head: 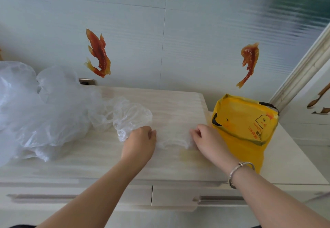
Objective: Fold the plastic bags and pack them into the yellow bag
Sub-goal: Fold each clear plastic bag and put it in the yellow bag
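Note:
A thin clear plastic bag (172,141) lies stretched flat on the pale cabinet top (100,158) between my two hands. My left hand (141,138) pinches its left edge with curled fingers. My right hand (202,135) pinches its right edge the same way. A crumpled clear bag (128,113) sits just behind my left hand. The yellow bag (246,125) with a duck print and black handles stands open-mouthed to the right of my right hand.
A heap of several loose clear bags (35,113) covers the left of the cabinet top. A tiled wall with fish stickers (98,52) rises behind. Drawer fronts (178,197) run below the front edge. A lower white surface (289,158) lies at right.

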Tool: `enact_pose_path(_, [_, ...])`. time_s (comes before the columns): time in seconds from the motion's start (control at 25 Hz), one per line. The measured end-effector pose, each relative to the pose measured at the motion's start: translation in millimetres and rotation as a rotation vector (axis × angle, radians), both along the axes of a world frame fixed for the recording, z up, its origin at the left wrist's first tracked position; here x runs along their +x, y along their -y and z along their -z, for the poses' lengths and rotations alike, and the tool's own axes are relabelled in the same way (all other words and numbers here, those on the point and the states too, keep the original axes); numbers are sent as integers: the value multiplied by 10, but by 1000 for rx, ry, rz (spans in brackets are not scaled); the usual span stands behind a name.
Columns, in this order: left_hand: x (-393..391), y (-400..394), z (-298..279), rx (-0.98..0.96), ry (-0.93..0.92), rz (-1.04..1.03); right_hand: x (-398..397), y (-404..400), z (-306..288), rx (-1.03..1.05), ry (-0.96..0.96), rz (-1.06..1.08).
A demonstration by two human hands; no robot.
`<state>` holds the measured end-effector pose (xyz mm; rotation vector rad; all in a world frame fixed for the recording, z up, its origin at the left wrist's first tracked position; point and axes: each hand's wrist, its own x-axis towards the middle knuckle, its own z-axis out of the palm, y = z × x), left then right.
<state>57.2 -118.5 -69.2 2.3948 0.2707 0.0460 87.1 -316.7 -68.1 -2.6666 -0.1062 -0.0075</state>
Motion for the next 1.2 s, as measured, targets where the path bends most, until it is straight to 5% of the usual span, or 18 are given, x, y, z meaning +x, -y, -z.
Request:
enact_pose_path(0.24, [-36,83,-49,322,11,50,3,-74,29,-465,210,-97])
enact_pose_path(0.4, [-71,126,-115,276,-52,52,34,-108,21,-345,295,-76])
enact_pose_path(0.6, [-100,128,-147,28,-150,-30,-26,-195,-182,77,532,-50])
enact_pose_path(0.8, [-182,251,-380,-600,-356,-162,-240,-299,-127,25,153,-193])
enact_pose_path(0.92, [-296,323,-473,-780,-512,-154,-179,-257,5,-138,39,-260])
enact_pose_path(1.04, [-308,277,-395,-609,-410,-68,-175,-200,77,-259,7,-357])
enact_pose_path(1.2, [-273,188,-292,83,-7,267,-226,-189,36,-155,-2,-354])
